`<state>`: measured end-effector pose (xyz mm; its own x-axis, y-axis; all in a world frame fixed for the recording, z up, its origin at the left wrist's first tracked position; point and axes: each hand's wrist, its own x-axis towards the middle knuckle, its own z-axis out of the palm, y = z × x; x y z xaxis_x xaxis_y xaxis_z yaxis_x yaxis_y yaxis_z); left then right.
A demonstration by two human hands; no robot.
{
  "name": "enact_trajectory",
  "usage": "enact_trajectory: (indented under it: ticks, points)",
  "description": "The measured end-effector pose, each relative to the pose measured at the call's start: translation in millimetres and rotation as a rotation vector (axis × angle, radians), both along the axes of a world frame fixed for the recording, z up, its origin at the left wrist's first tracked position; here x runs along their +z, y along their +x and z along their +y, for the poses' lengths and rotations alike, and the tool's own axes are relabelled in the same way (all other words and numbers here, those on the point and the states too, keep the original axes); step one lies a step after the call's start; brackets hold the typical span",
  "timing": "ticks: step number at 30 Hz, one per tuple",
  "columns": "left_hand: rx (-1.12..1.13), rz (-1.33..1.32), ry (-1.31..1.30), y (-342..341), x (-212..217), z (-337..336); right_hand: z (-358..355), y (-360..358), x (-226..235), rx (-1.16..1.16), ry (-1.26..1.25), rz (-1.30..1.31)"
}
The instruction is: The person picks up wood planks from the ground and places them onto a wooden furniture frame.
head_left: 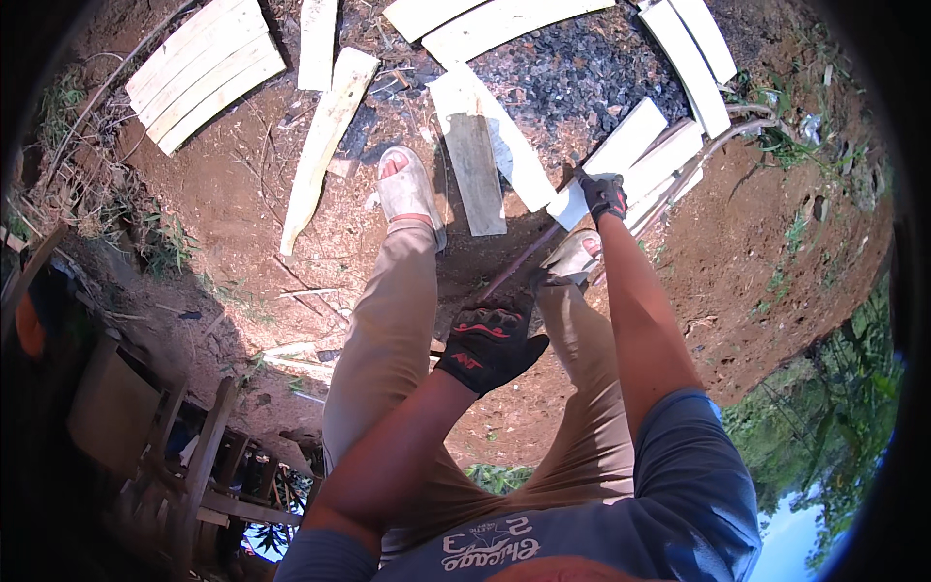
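Observation:
My right hand (603,197), in a black glove with red marks, is at the near end of a pale wooden plank (626,141), its fingers bent around the edge. This plank slants up and to the right, with another plank (671,155) beside it. My left hand (490,341), in a matching glove, hangs between my legs with nothing visible in it. Its thumb stands out to the right and its fingers stretch forward, partly in shade. Ahead of it, a plank with a shaded face (475,175) lies on the soil between my feet.
A row of planks (208,73) lies at the far left, and a long one (325,160) beside my left foot. Dark charcoal pieces (572,78) cover the ground ahead. More boards (689,68) rest at the far right. A wooden frame (208,456) stands at the lower left.

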<state>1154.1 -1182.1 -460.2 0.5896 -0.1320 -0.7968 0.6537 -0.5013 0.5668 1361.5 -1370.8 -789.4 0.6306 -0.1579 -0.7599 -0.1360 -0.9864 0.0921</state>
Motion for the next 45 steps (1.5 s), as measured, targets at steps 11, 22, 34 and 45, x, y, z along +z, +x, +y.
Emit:
enact_trajectory:
  ticks: [11,22,34,45]
  points:
    - [0.206,-0.276,0.168,-13.1,-5.9,-15.3,-15.5,1.0,-54.9,0.261,-0.096,0.102]
    - [0.153,-0.14,0.462,-31.4,-19.6,-19.7,172.3,-198.6,51.3,0.206,0.39,-0.367]
    - [0.13,-0.086,0.574,-38.2,-13.9,16.1,221.0,-181.9,50.2,0.045,0.352,-0.11]
    - [0.058,-0.059,0.518,-54.1,-10.1,16.6,258.0,-181.8,-2.0,0.131,0.373,-0.494]
